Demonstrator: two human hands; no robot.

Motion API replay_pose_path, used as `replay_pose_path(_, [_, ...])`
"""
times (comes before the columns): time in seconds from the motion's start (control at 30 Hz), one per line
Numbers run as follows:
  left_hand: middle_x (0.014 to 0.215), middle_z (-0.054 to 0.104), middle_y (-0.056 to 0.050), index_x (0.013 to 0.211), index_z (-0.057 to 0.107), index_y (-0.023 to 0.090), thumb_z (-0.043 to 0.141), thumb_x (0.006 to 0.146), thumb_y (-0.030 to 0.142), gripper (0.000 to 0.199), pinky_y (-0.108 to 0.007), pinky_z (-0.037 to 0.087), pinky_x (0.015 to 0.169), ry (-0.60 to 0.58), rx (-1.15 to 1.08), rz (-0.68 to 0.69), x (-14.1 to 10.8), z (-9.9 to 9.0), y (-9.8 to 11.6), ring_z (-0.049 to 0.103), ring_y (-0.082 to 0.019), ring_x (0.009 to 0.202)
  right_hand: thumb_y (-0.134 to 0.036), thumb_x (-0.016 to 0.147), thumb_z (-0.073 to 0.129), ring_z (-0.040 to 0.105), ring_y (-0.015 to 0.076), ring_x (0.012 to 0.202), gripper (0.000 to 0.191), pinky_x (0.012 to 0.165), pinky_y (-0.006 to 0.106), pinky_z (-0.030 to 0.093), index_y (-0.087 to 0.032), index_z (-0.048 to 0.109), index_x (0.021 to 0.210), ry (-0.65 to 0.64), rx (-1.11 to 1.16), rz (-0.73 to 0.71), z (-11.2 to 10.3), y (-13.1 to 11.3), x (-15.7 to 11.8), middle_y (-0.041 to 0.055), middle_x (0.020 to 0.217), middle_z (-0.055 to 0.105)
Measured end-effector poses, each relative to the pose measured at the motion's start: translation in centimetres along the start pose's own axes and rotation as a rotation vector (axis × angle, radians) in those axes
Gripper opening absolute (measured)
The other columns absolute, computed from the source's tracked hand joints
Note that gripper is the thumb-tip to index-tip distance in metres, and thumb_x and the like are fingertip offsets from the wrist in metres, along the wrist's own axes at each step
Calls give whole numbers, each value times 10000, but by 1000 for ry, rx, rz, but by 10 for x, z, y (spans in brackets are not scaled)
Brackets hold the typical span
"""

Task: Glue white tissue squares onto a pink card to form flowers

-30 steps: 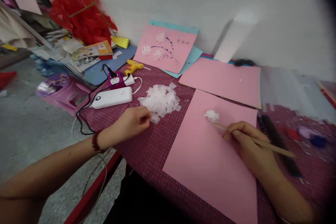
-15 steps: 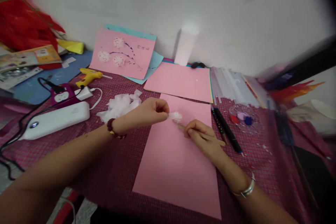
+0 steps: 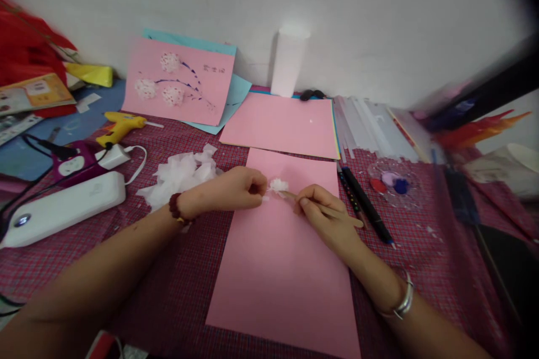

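A pink sheet of paper (image 3: 282, 275) lies lengthwise in front of me. Near its upper part sits a small ruffled tuft of white tissue paper (image 3: 279, 184). My left hand (image 3: 242, 188) is closed in a pinch just left of the tuft, with a scrap of thin white tissue at its fingertips. In my right hand (image 3: 322, 210) is a slim wooden stick (image 3: 337, 213), held like a pen. Its tip reaches the lower right side of the tuft. A heap of white tissue pieces (image 3: 179, 176) lies behind my left wrist.
Left of me are a yellow glue gun (image 3: 120, 126) and a white power bank (image 3: 67, 207) with cables. A pink card with white puffs (image 3: 177, 81) leans behind. Pens (image 3: 368, 207) and a clear paint dish (image 3: 393, 182) lie right. A lit white lamp (image 3: 290, 64) stands at the wall.
My left hand has dropped slightly, carrying the tissue scrap from beside the tuft to a little below it. The stick's tip now touches or overlaps the tuft's edge. The view has shifted slightly.
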State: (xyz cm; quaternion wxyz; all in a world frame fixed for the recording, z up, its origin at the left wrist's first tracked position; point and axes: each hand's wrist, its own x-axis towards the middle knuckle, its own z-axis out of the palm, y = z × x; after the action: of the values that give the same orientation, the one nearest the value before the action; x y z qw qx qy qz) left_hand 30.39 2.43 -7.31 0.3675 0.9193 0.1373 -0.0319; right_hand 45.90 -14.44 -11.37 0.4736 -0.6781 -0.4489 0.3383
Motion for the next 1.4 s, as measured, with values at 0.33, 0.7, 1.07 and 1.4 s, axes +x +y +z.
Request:
replay_pose_path(0.33, [721, 605, -18, 740, 581, 134, 444, 776, 136, 141, -228, 363, 612, 141, 41, 1, 15, 15, -8, 517, -117, 671, -224, 848, 463, 527, 138, 639, 153, 579, 252, 398, -226, 565, 735, 9, 46, 18, -1, -2, -1, -11, 681, 586])
replay_pose_path(0.7, [730, 604, 0, 788, 640, 139, 532, 798, 183, 117, -194, 397, 618, -207, -159, 108, 5, -12, -5, 526, -95, 663, -212, 847, 460, 516, 132, 633, 157, 575, 248, 389, -217, 560, 726, 7, 41, 29, -1, -5, 0, -17, 668, 575])
replay_pose_path(1.07, [741, 631, -13, 752, 629, 119, 508, 747, 89, 124, -203, 380, 619, 104, -43, 0, 20, 13, -6, 547, -102, 685, -172, 831, 466, 505, 122, 606, 161, 563, 242, 387, -213, 560, 706, 105, 70, -67, -3, -6, -5, -24, 643, 569])
replay_pose_path(1.4, [729, 632, -16, 752, 623, 114, 512, 743, 104, 112, -204, 387, 623, 161, -125, -6, 23, 17, -12, 541, -98, 681, -156, 843, 437, 480, 111, 577, 155, 532, 234, 358, -208, 544, 744, -63, -197, -227, 5, -12, -7, -26, 656, 528])
